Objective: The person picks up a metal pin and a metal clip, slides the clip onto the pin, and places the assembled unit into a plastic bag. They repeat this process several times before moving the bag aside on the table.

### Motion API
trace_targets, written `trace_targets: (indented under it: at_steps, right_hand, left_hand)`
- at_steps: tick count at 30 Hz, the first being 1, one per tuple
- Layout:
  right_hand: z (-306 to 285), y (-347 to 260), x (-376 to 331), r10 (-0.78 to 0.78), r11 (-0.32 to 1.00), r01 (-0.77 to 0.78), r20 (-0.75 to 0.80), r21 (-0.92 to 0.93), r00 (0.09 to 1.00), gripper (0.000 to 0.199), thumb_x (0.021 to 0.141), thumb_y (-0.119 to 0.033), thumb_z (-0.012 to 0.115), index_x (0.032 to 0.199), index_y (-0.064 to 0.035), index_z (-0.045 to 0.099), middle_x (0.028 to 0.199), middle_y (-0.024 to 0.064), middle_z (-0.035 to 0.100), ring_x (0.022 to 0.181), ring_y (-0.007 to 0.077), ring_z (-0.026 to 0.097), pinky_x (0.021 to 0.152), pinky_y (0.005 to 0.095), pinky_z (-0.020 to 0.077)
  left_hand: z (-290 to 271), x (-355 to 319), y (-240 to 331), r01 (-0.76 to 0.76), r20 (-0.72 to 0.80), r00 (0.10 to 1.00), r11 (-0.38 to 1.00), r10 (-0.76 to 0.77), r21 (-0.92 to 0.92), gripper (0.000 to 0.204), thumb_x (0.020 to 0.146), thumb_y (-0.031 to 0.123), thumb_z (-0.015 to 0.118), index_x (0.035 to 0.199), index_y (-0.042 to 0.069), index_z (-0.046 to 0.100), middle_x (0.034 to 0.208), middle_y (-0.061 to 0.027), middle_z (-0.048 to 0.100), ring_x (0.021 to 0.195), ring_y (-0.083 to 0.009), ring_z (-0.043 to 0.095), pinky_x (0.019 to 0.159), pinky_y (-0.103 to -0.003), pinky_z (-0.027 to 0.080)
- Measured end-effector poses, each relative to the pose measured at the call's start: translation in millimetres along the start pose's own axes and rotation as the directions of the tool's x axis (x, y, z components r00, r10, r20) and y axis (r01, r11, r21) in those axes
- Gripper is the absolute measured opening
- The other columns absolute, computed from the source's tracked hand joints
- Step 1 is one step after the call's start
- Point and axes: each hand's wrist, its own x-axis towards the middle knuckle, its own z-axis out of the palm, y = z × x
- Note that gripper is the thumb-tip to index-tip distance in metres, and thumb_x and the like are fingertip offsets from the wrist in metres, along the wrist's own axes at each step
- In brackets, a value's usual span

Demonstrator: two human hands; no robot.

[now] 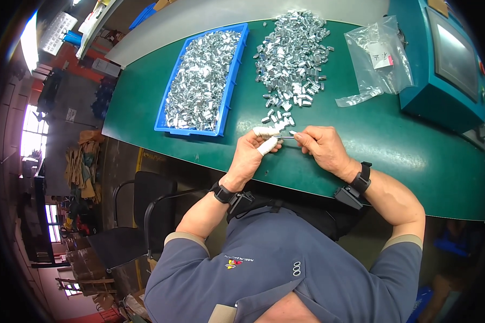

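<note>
1. Here's a slim, straight, grey metal rod point(288, 137), bridging my hands over the smooth green tabletop point(372, 129).
2. My right hand point(323, 149) pinches one end; my left hand point(251, 149), white-wrapped, curls nearly closed at the other, its hold unclear.
3. Beyond, glossy silver metal blocks point(293, 59) lie heaped.

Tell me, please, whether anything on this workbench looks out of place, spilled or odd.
The loose heap of silvery pieces lies straight on the green table, right of the blue tray holding similar pieces, so it might look spilled, though possibly deliberate. Nothing else clearly stands out.
</note>
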Motion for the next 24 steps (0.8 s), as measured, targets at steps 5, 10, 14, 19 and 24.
trace_targets:
  at_steps: [5, 10, 14, 19, 24]
  right_hand:
    - [1, 1, -2, -0.16, 0.979, 0.158, -0.009, -0.128, 0.987, 0.019, 0.099, -0.016, 0.073, 0.091, 0.0014, 0.073, 0.071, 0.0048, 0.068, 0.065, 0.0107, 0.061, 0.059, 0.0282, 0.0483]
    - [1, -1, 0, -0.1, 0.989, 0.102, 0.02, -0.108, 0.995, 0.017, 0.097, -0.015, 0.074, 0.092, 0.0016, 0.074, 0.072, 0.0062, 0.069, 0.065, 0.0115, 0.062, 0.06, 0.0288, 0.0488]
    - [1, 1, 1, -0.11, 0.983, 0.113, 0.027, -0.147, 0.994, 0.017, 0.098, -0.014, 0.072, 0.091, 0.0013, 0.074, 0.07, 0.0045, 0.068, 0.064, 0.0099, 0.061, 0.058, 0.0276, 0.0468]
    - [2, -1, -2, -0.041, 0.996, 0.045, 0.052, -0.08, 0.998, 0.023, 0.1, -0.019, 0.07, 0.086, 0.0003, 0.073, 0.066, 0.004, 0.066, 0.06, 0.0093, 0.059, 0.054, 0.0284, 0.0442]
    - [3, -2, -3, 0.04, 0.998, -0.042, 0.069, 0.036, 0.997, 0.032, 0.104, -0.026, 0.067, 0.083, -0.0011, 0.072, 0.065, 0.0023, 0.064, 0.058, 0.0077, 0.057, 0.054, 0.0267, 0.0434]
  left_hand:
    - [13, -3, -2, -0.011, 0.064, 0.998, 0.999, 0.013, -0.037, 0.02, 0.098, 0.006, 0.072, 0.118, 0.002, 0.069, 0.106, -0.0089, 0.075, 0.091, -0.0151, 0.072, 0.084, -0.028, 0.058]
    - [12, 1, -7, -0.025, 0.045, 0.999, 0.999, 0.026, -0.02, 0.02, 0.098, 0.005, 0.072, 0.118, 0.002, 0.069, 0.107, -0.0088, 0.075, 0.092, -0.0148, 0.071, 0.084, -0.028, 0.058]
    - [14, -1, -6, -0.068, 0.037, 0.997, 0.998, 0.069, -0.017, 0.02, 0.099, 0.005, 0.071, 0.118, 0.001, 0.069, 0.108, -0.0087, 0.075, 0.092, -0.0148, 0.071, 0.085, -0.028, 0.058]
    - [10, -2, -9, -0.073, 0.065, 0.995, 0.997, 0.075, -0.037, 0.019, 0.099, 0.004, 0.071, 0.118, 0.002, 0.069, 0.109, -0.0084, 0.074, 0.095, -0.0152, 0.071, 0.086, -0.029, 0.058]
    - [-6, -3, 3, -0.151, 0.06, 0.987, 0.989, 0.151, 0.003, 0.017, 0.099, 0.005, 0.071, 0.116, 0.001, 0.07, 0.104, -0.0076, 0.075, 0.093, -0.0142, 0.071, 0.083, -0.028, 0.057]
